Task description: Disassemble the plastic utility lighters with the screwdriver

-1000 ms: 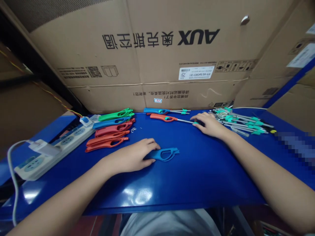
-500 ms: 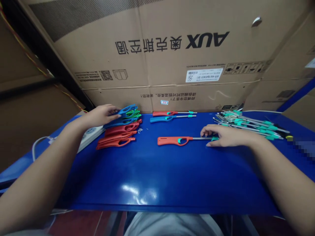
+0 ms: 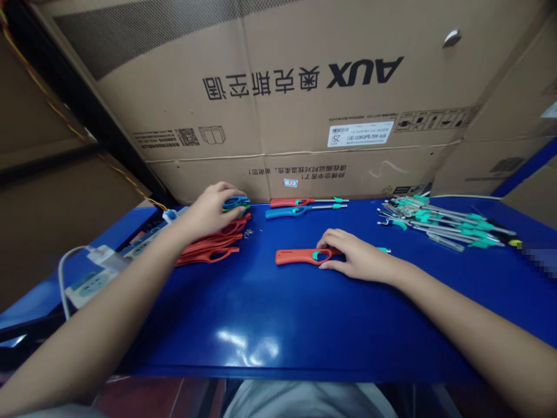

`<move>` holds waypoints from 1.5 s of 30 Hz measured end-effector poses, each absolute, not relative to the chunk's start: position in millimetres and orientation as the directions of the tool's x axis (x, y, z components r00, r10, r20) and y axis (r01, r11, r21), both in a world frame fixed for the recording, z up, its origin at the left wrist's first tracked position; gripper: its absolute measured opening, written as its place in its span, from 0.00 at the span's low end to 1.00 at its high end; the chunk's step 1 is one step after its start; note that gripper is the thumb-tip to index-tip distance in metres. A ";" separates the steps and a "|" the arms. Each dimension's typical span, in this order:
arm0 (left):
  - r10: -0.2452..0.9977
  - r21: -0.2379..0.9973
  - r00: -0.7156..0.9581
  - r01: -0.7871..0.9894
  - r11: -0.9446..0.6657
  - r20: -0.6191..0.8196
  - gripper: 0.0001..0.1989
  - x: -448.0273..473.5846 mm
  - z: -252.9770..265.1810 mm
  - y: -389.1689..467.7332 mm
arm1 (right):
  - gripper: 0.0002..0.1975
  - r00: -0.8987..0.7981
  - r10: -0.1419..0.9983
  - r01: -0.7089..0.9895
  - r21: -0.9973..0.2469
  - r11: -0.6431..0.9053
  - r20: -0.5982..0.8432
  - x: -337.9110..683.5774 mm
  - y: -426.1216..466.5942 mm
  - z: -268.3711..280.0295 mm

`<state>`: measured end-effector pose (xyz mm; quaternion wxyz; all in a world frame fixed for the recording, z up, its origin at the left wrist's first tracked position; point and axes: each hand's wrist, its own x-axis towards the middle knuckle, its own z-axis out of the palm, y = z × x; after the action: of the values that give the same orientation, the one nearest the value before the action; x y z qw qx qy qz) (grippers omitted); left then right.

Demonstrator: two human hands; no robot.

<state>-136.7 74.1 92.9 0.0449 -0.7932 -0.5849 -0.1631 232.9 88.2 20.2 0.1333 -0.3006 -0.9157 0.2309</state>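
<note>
An orange-red stick lighter (image 3: 293,256) with a green trigger lies crosswise on the blue table. My right hand (image 3: 354,255) is over its metal tube, thumb and fingers closed around the front of the handle by the trigger; the green tip shows beyond the hand. On the left, my left hand (image 3: 215,212) reaches over a row of lighter handle shells, with fingers and thumb closed about the blue shells (image 3: 235,201). A green shell lies just below these, partly covered by the hand. Nearer to me, red and orange shells (image 3: 213,251) lie side by side, their left ends behind my forearm.
At the back lie a red lighter (image 3: 287,202) and a blue lighter (image 3: 285,213). A heap of metal tubes with green parts (image 3: 452,223) is at the right. Power strips (image 3: 93,284) with a white plug stand left. A cardboard sheet (image 3: 300,128) walls the back.
My left hand has moved right, farther over the blue and green shells. My right hand has slid left along the lighter, from near its tip to the trigger end; the lighter has barely shifted.
</note>
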 end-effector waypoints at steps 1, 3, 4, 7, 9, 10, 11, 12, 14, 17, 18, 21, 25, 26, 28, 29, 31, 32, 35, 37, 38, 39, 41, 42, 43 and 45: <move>0.885 0.150 0.331 0.906 -0.395 0.327 0.22 -115.1 88.8 60.3 | 0.16 -0.796 0.598 0.468 -0.529 0.708 0.096 232.5 86.6 22.1; 0.849 0.199 0.475 0.831 -0.519 0.231 0.19 -72.1 77.3 30.7 | 0.17 -0.820 0.568 0.441 -0.555 0.706 0.071 231.5 82.1 26.9; 0.838 0.219 0.521 0.809 -0.546 0.161 0.19 -53.2 70.3 17.0 | 0.17 -0.828 0.557 0.438 -0.554 0.708 0.057 230.8 79.4 29.3; 0.814 0.315 0.580 0.765 -0.562 0.042 0.23 -14.8 47.6 -9.8 | 0.17 -0.831 0.556 0.464 -0.535 0.706 0.012 228.9 71.2 34.6; 0.827 0.339 0.556 0.765 -0.547 0.079 0.18 -4.4 34.8 -14.4 | 0.17 -0.819 0.573 0.493 -0.522 0.696 -0.009 228.7 66.9 36.6; 0.834 0.356 0.542 0.763 -0.539 0.102 0.16 -2.4 30.0 -14.0 | 0.18 -0.812 0.584 0.507 -0.517 0.689 -0.019 228.9 65.4 37.4; 0.841 0.373 0.527 0.761 -0.531 0.122 0.15 -1.7 26.3 -12.8 | 0.18 -0.803 0.595 0.524 -0.512 0.681 -0.030 229.2 64.2 38.2; 0.847 0.392 0.513 0.757 -0.522 0.137 0.14 -1.8 23.7 -11.3 | 0.18 -0.795 0.605 0.540 -0.506 0.673 -0.042 229.5 63.5 39.0; 0.857 0.429 0.492 0.748 -0.506 0.154 0.13 -2.3 20.8 -9.6 | 0.19 -0.784 0.617 0.563 -0.493 0.663 -0.066 229.6 62.8 40.9; 0.861 0.455 0.476 0.736 -0.500 0.176 0.13 -1.6 19.4 -10.9 | 0.18 -0.778 0.623 0.581 -0.472 0.663 -0.081 228.6 62.2 43.9; 0.861 0.459 0.475 0.733 -0.502 0.182 0.13 -1.0 19.1 -11.9 | 0.18 -0.776 0.626 0.586 -0.460 0.667 -0.081 228.0 61.8 44.8; 0.863 0.457 0.470 0.736 -0.499 0.186 0.12 0.6 18.5 -14.1 | 0.17 -0.772 0.632 0.603 -0.404 0.688 -0.075 226.2 59.7 47.0; 0.866 0.458 0.463 0.739 -0.494 0.188 0.13 0.2 16.9 -13.9 | 0.16 -0.780 0.621 0.602 -0.357 0.714 -0.074 225.4 57.2 48.3; 0.865 0.466 0.463 0.733 -0.496 0.194 0.13 -0.4 16.3 -13.4 | 0.16 -0.780 0.620 0.603 -0.362 0.711 -0.081 225.6 57.2 48.2; 0.863 0.484 0.462 0.718 -0.500 0.206 0.13 -1.8 15.1 -12.2 | 0.16 -0.775 0.625 0.607 -0.390 0.692 -0.099 226.4 58.1 47.3; 0.862 0.491 0.460 0.713 -0.501 0.212 0.13 -2.6 14.6 -11.6 | 0.16 -0.770 0.629 0.610 -0.412 0.677 -0.107 226.9 58.8 46.6; 0.862 0.497 0.457 0.708 -0.501 0.218 0.13 -4.1 14.0 -10.2 | 0.17 -0.758 0.642 0.612 -0.465 0.640 -0.114 228.0 60.8 44.4; 0.861 0.499 0.458 0.706 -0.503 0.220 0.13 -4.7 13.9 -9.5 | 0.18 -0.752 0.649 0.610 -0.490 0.623 -0.112 228.5 62.0 43.2; 0.854 0.502 0.466 0.695 -0.515 0.230 0.12 -6.5 13.6 -7.5 | 0.20 -0.745 0.661 0.591 -0.544 0.596 -0.085 230.0 66.2 39.6; 0.852 0.520 0.463 0.680 -0.517 0.243 0.12 -7.7 12.4 -6.0 | 0.21 -0.752 0.657 0.560 -0.581 0.590 -0.058 231.1 70.1 37.3; 0.854 0.536 0.456 0.669 -0.515 0.250 0.13 -8.3 11.5 -5.0 | 0.21 -0.757 0.652 0.538 -0.609 0.583 -0.045 231.8 72.5 36.0; 0.857 0.555 0.447 0.657 -0.510 0.258 0.13 -8.8 10.5 -4.0 | 0.21 -0.761 0.648 0.513 -0.642 0.570 -0.033 232.5 75.1 34.4; 0.867 0.600 0.415 0.629 -0.493 0.276 0.13 -9.7 8.6 -1.7 | 0.17 -0.760 0.650 0.465 -0.708 0.532 -0.011 233.9 80.8 30.6; 0.872 0.624 0.399 0.613 -0.484 0.284 0.14 -10.0 8.0 -0.6 | 0.15 -0.754 0.657 0.449 -0.733 0.511 -0.003 234.4 83.6 28.4; 0.876 0.647 0.384 0.596 -0.476 0.291 0.14 -10.3 7.5 0.4 | 0.13 -0.744 0.668 0.440 -0.749 0.495 0.004 234.8 86.0 26.3; 0.886 0.688 0.353 0.562 -0.459 0.302 0.13 -10.5 7.3 2.0 | 0.14 -0.728 0.685 0.425 -0.771 0.475 0.020 234.9 89.5 22.9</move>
<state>-10.5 2.0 7.3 -0.2423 -0.7860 -0.4604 -0.3338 234.9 89.5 22.9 0.1656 -0.3294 -0.8426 0.3926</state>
